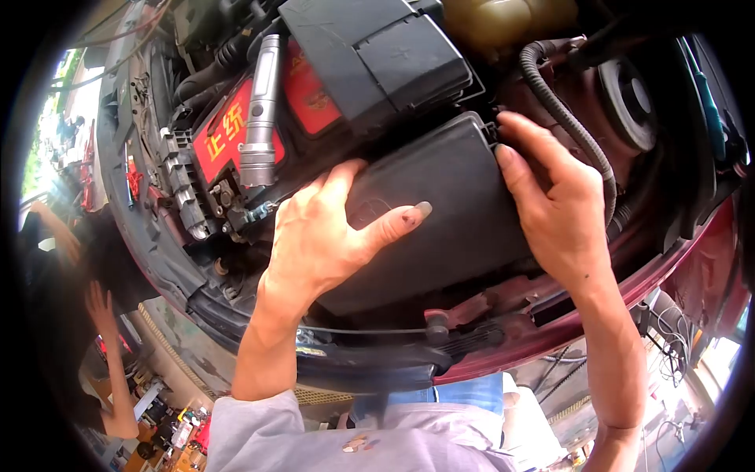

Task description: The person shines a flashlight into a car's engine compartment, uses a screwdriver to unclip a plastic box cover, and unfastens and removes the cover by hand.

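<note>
A broad black plastic box cover (440, 220), which looks like an air filter box, lies under both my hands in the engine bay. My left hand (330, 224) rests on its left part, fingers bent over the far left edge, thumb stretched out across the top. At the cover's far right corner is my right hand (554, 185). Its forefinger and thumb close around the corner by a small black clip (491, 130); the other fingers are mostly hidden. A silver flashlight (262, 110) lies on the red battery (236, 130), beyond my left hand.
A black fuse box (377, 55) sits beyond the cover. A ribbed hose (562, 118) curves past my right hand. The car's front edge (503, 354) runs between the bay and my body. At left, another person's hand (100, 307) shows beside loose tools on the floor.
</note>
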`<control>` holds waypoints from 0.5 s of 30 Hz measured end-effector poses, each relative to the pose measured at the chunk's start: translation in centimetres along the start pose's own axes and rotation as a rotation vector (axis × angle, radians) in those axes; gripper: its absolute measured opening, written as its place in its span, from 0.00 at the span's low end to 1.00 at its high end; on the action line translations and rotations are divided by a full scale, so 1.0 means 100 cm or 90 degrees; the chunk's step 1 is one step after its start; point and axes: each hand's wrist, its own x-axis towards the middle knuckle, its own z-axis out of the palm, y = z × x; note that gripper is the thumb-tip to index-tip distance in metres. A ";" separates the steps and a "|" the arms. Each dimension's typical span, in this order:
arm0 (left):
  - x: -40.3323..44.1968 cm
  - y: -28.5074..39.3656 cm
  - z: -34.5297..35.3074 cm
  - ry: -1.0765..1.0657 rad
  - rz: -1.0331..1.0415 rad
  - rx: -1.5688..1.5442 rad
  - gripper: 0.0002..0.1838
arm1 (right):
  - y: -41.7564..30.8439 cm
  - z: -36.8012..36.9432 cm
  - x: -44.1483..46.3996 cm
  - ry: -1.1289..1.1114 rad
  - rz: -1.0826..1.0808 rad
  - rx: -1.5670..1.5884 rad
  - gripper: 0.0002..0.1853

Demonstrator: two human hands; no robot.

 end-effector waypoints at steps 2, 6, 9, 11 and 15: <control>0.000 -0.003 0.000 0.004 -0.003 -0.003 0.48 | 0.004 -0.002 0.002 -0.006 0.070 0.028 0.17; -0.001 -0.004 0.001 0.011 -0.004 -0.013 0.48 | -0.003 -0.005 0.007 -0.045 0.071 -0.026 0.17; -0.002 -0.007 0.003 0.031 0.027 0.008 0.49 | -0.014 -0.012 0.018 -0.101 0.219 0.038 0.18; -0.001 -0.006 0.002 0.027 0.023 0.009 0.48 | -0.019 -0.012 0.022 -0.116 0.229 0.027 0.17; -0.001 -0.008 0.002 0.021 0.030 0.010 0.47 | -0.023 -0.010 0.025 -0.123 0.219 -0.027 0.16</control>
